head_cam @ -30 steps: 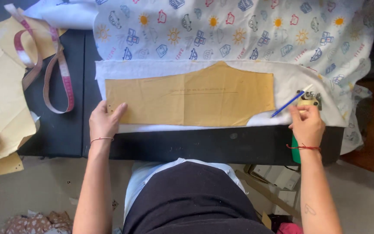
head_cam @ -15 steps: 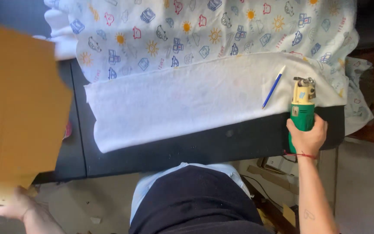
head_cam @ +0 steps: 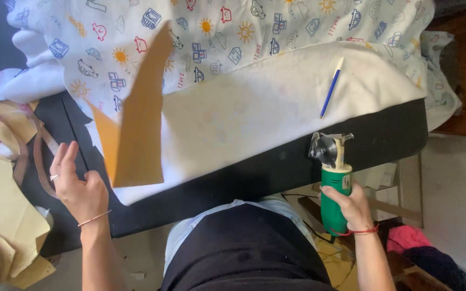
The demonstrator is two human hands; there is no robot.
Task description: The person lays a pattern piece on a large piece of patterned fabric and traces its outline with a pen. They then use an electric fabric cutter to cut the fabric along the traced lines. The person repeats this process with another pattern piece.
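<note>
My left hand [head_cam: 76, 186] is open with its fingers spread, just left of a brown paper pattern piece [head_cam: 136, 118]. The piece stands tilted over the left end of the white fleece fabric [head_cam: 254, 113], and I see no grip on it. My right hand [head_cam: 351, 205] holds the green handle of an electric rotary cutter [head_cam: 333, 180]. The cutter's round blade sits at the front edge of the black table [head_cam: 389, 134]. A blue pen [head_cam: 331, 89] lies on the white fabric, right of centre.
A printed fabric [head_cam: 217, 27] with small coloured pictures covers the far side of the table. Further brown paper pieces [head_cam: 1, 205] and a measuring tape [head_cam: 33, 153] lie at the left. Pink cloth [head_cam: 405, 240] sits on the floor at the right.
The paper pattern, flat on the white fabric a second ago, was lifted off to the left and now hangs tilted over the fabric's left end. My left hand has opened.
</note>
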